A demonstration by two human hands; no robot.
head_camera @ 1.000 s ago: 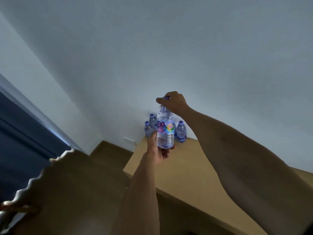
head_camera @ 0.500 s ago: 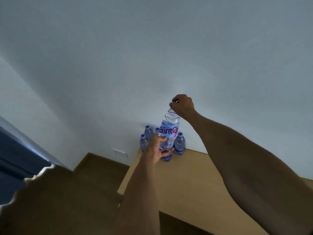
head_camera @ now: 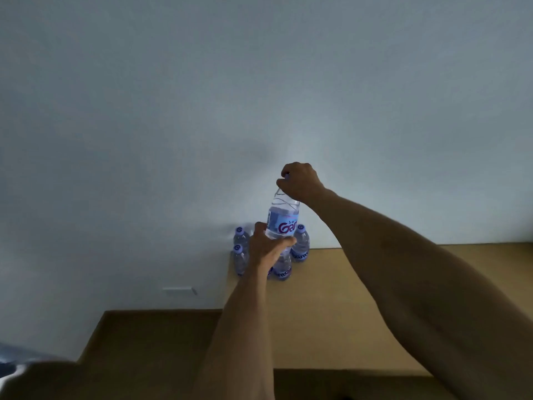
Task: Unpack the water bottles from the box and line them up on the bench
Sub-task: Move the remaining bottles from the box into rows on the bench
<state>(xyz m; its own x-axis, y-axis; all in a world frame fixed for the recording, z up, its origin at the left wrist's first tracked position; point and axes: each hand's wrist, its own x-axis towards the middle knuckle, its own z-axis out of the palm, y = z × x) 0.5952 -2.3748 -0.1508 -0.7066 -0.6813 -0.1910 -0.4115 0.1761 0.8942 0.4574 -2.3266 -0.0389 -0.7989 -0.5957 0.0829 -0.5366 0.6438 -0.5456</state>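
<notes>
While tipped slightly off vertical, held bottle (head_camera: 282, 219) up in the air above the far left corner of bench (head_camera: 360, 307), now turned so the "Gan" lettering faces camera where half a second ago the label read further round. Left hand (head_camera: 266, 245) clasped round lower body; right hand (head_camera: 300, 181) pinching cap from above. Standing bottles (head_camera: 300, 243) clustered against wall at bench corner, at least four, partly hidden behind the hands. Box not clearly in view; dark brown mass lower left possibly it. Judged: placement stage, bottle carried closer to the group, not yet set down.
</notes>
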